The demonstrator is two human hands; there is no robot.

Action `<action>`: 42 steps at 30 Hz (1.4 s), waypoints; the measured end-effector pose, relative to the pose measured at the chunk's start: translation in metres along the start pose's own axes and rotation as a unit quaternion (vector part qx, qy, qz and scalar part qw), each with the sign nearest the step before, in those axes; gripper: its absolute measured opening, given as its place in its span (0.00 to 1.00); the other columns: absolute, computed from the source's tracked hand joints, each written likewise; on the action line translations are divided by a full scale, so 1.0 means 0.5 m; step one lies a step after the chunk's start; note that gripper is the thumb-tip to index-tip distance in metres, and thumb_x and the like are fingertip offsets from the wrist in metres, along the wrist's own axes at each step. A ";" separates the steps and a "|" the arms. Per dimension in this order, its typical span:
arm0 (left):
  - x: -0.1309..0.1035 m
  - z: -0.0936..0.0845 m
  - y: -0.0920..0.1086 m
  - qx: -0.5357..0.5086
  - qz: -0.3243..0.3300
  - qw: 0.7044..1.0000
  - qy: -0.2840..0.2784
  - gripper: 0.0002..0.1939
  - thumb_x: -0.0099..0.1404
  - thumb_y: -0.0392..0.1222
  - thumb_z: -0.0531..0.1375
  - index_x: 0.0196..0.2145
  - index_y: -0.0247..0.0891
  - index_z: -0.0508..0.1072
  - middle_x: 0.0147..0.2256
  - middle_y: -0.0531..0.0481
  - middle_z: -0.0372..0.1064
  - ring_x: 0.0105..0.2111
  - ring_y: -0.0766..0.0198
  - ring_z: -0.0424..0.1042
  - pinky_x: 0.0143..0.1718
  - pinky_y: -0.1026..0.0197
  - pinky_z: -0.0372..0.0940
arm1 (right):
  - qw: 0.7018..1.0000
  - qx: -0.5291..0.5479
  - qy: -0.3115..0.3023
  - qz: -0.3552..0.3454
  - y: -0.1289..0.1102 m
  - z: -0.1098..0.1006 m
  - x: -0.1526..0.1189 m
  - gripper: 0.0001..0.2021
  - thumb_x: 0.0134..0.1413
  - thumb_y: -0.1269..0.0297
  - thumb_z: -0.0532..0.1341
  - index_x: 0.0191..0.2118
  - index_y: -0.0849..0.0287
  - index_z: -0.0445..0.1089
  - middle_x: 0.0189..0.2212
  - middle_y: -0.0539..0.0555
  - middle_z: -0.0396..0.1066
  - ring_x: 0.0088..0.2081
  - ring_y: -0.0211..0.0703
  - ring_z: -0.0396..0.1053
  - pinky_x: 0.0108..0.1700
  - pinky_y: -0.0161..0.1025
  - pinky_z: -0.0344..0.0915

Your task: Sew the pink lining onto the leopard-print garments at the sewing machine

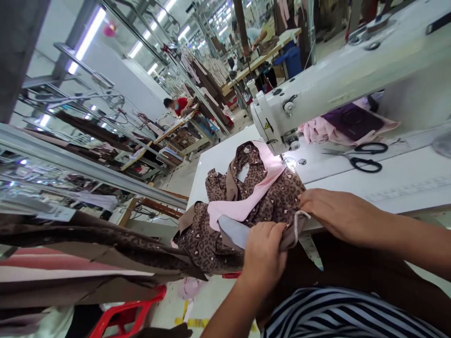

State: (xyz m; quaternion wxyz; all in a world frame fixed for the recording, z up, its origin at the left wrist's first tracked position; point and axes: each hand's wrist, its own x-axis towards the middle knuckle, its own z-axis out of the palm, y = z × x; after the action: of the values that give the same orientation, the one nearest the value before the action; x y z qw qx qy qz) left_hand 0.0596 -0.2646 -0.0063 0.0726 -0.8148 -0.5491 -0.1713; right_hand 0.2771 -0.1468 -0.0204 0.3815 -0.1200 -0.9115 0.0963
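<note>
so i've got both bare hands on the brown leopard-print garment [275, 199] over here. it's bunched up on the left part of the white worktop [405, 176], with its near side spilling over the front edge.

my left hand [265, 251] has its grip closed on the bottom hem, thumb and fingers curled round the cloth right at the front edge. my right hand [329, 211] is grasping the garment too, fingertips pinching its right side near that same edge. a thin whitish strip [296, 227] sticks up from the hem between the two.

a pink band [246, 207] runs across the print, and its far end reaches up by the lit needle area of the sewing machine [317, 96]. can't tell from here if any cloth is actually under the foot. there's also a grey-blue piece [232, 231] just beside my left hand.

black-handled scissors [348, 153] lie open right of the needle, well back from the front edge, and behind them there's a heap of pink cloth [319, 130].
</note>
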 end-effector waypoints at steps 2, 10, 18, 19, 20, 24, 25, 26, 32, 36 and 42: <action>0.011 -0.052 -0.039 0.035 0.076 0.996 -0.026 0.17 0.65 0.28 0.56 0.50 0.37 0.73 0.38 0.45 0.75 0.35 0.58 0.72 0.34 0.58 0.70 | 0.999 -0.007 -0.050 0.016 -0.003 0.005 -0.005 0.16 0.67 0.77 0.48 0.42 0.58 0.71 0.40 0.57 0.76 0.39 0.46 0.73 0.41 0.41 0.70; 0.091 -0.176 -0.019 0.198 0.174 0.937 -0.231 0.02 0.66 0.35 0.65 0.37 0.35 0.78 0.43 0.42 0.78 0.39 0.54 0.72 0.39 0.52 0.68 | 0.997 -0.011 -0.079 -0.003 -0.020 0.058 0.010 0.12 0.64 0.78 0.54 0.40 0.62 0.74 0.48 0.63 0.76 0.51 0.51 0.72 0.52 0.48 0.70; 0.150 -0.023 -0.025 0.014 0.142 0.983 -0.116 0.12 0.76 0.38 0.53 0.41 0.34 0.77 0.43 0.43 0.78 0.45 0.55 0.75 0.50 0.52 0.71 | 0.993 0.008 -0.118 -0.018 -0.006 0.012 -0.061 0.20 0.66 0.77 0.51 0.57 0.66 0.73 0.54 0.63 0.76 0.58 0.48 0.72 0.62 0.50 0.68; 0.152 -0.006 -0.032 0.009 0.152 0.984 -0.088 0.13 0.75 0.36 0.52 0.43 0.32 0.76 0.45 0.41 0.78 0.47 0.55 0.75 0.52 0.51 0.71 | 0.992 0.010 -0.126 -0.021 -0.003 0.008 -0.060 0.20 0.67 0.77 0.51 0.58 0.66 0.72 0.54 0.64 0.76 0.58 0.48 0.72 0.61 0.50 0.68; 0.152 0.009 -0.038 0.006 0.160 0.984 -0.073 0.13 0.75 0.35 0.51 0.46 0.31 0.75 0.47 0.39 0.78 0.49 0.54 0.75 0.53 0.50 0.71 | 0.991 0.013 -0.130 -0.019 0.001 0.005 -0.057 0.20 0.68 0.75 0.51 0.59 0.66 0.72 0.54 0.63 0.76 0.58 0.48 0.72 0.61 0.49 0.68; 0.141 0.035 -0.049 -0.016 0.170 0.983 -0.071 0.14 0.75 0.35 0.51 0.52 0.32 0.73 0.49 0.37 0.77 0.53 0.52 0.75 0.56 0.47 0.72 | 0.989 0.004 -0.148 0.014 0.031 -0.004 -0.036 0.19 0.67 0.66 0.60 0.59 0.65 0.72 0.57 0.64 0.74 0.61 0.53 0.69 0.63 0.50 0.67; 0.139 0.032 -0.052 -0.028 0.172 0.982 -0.066 0.14 0.75 0.35 0.52 0.51 0.32 0.74 0.49 0.37 0.77 0.53 0.53 0.75 0.56 0.47 0.73 | 0.988 -0.003 -0.155 0.015 0.038 -0.005 -0.033 0.20 0.66 0.63 0.63 0.59 0.66 0.72 0.57 0.65 0.74 0.62 0.55 0.69 0.63 0.51 0.67; 0.138 0.027 -0.057 -0.043 0.171 0.983 -0.057 0.13 0.75 0.35 0.53 0.51 0.33 0.74 0.48 0.38 0.78 0.52 0.53 0.75 0.56 0.48 0.73 | 0.987 -0.007 -0.161 0.011 0.045 -0.005 -0.031 0.22 0.64 0.61 0.65 0.59 0.67 0.72 0.58 0.65 0.73 0.62 0.56 0.69 0.63 0.51 0.67; 0.138 -0.034 -0.152 -0.043 -0.035 0.998 0.016 0.11 0.74 0.38 0.54 0.45 0.38 0.77 0.44 0.42 0.79 0.46 0.56 0.78 0.51 0.51 0.75 | 0.993 0.005 -0.121 0.002 0.054 0.010 -0.036 0.25 0.54 0.60 0.73 0.55 0.68 0.75 0.54 0.64 0.76 0.57 0.57 0.72 0.62 0.50 0.68; 0.146 -0.053 -0.199 -0.040 -0.152 0.982 -0.107 0.14 0.70 0.43 0.60 0.49 0.37 0.77 0.39 0.46 0.80 0.40 0.57 0.79 0.43 0.55 0.74 | 0.995 0.008 -0.102 0.008 0.048 0.017 -0.036 0.23 0.54 0.61 0.73 0.53 0.66 0.75 0.52 0.63 0.78 0.56 0.54 0.73 0.62 0.48 0.66; 0.180 -0.070 -0.167 -0.008 -0.088 0.982 -0.164 0.09 0.67 0.39 0.61 0.27 0.39 0.71 0.27 0.51 0.72 0.31 0.61 0.73 0.34 0.61 0.66 | 0.996 0.001 -0.088 0.011 0.047 0.019 -0.034 0.24 0.52 0.60 0.73 0.53 0.66 0.75 0.52 0.62 0.78 0.55 0.53 0.73 0.61 0.48 0.67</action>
State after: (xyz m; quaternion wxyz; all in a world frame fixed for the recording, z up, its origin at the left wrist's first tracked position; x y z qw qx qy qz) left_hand 0.0063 -0.1646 0.0527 -0.0408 -0.7809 -0.6217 -0.0453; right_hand 0.2855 -0.1301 -0.0447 0.2992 -0.1202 -0.9400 0.1117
